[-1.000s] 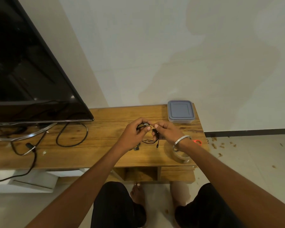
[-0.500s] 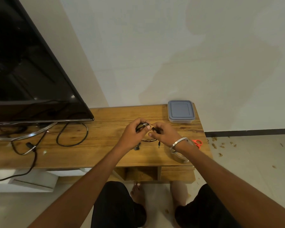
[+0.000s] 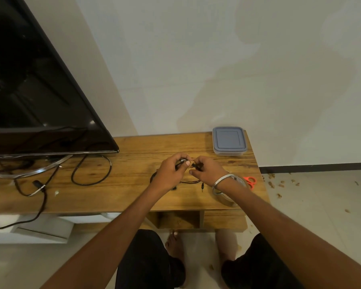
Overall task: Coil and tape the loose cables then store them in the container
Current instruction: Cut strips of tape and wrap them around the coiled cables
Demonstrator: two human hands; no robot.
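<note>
I see both hands close together above the wooden table (image 3: 133,197). The left hand (image 3: 171,174) and right hand (image 3: 206,171) each pinch a thin black cable (image 3: 191,182), whose loose end trails onto the wood. The lidded container (image 3: 229,140) sits at the far right corner.
</note>
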